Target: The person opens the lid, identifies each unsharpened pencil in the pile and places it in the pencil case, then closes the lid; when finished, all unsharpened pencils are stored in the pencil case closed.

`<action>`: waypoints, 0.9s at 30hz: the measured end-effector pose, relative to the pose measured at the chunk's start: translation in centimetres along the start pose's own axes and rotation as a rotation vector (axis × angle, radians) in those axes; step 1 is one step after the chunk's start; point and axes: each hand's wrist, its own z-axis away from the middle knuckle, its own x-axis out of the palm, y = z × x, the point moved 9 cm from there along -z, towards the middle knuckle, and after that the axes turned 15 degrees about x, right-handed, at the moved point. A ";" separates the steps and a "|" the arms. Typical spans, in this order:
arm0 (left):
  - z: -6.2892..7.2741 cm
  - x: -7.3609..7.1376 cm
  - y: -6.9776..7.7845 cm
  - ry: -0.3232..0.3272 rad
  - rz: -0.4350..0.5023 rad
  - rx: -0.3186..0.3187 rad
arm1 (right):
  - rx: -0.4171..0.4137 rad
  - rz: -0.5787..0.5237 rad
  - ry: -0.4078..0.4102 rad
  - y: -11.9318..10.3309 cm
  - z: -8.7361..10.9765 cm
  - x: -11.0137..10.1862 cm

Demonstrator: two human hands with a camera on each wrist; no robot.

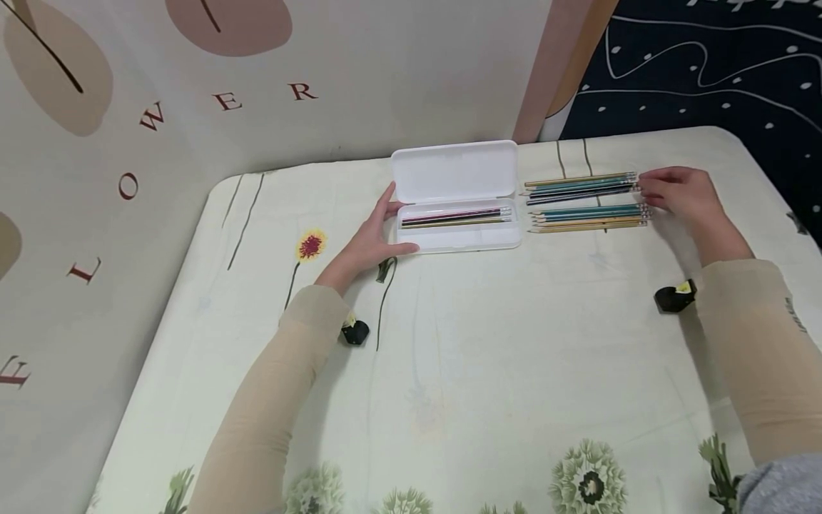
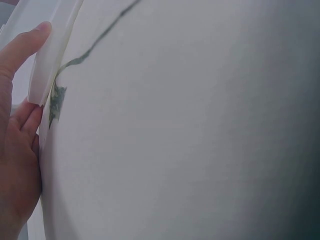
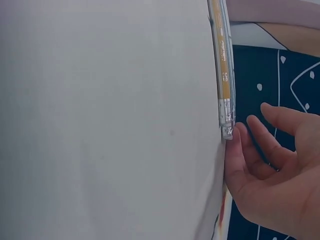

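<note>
A white pencil case lies with its lid folded back. Several pencils in dark, reddish and gold colours lie inside. My left hand holds the case's left end, thumb at the near edge and fingers toward the hinge side; the left wrist view has the thumb over the wall. Right of the case lie two groups of pencils, a far one in gold, teal and black, and a near one in teal and yellow. At their eraser ends, my right hand has its fingers apart, fingertips right at the ends.
A pale flowered cloth covers the table. Behind it hangs a light curtain with printed letters, and a dark patterned cloth is at the back right. Small black objects appear by the sleeves.
</note>
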 end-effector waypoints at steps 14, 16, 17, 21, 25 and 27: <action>0.0 0.0 -0.1 0.000 0.002 0.000 | 0.083 0.166 0.057 1.6 -1.7 -0.6; 0.0 0.0 -0.1 0.001 0.001 0.000 | 0.070 0.209 0.072 1.6 -2.0 -0.6; 0.0 0.0 -0.1 0.003 0.001 -0.001 | 0.061 0.230 0.081 1.5 -2.1 -0.6; 0.0 0.0 -0.1 0.006 -0.005 -0.009 | 0.025 0.299 0.117 1.2 -2.1 -0.6; 0.1 0.0 0.0 0.004 -0.005 -0.013 | 0.000 0.329 0.144 0.8 -1.8 -0.5; 0.1 0.0 0.1 0.005 -0.003 -0.010 | -0.010 0.342 0.149 0.5 -1.6 -0.5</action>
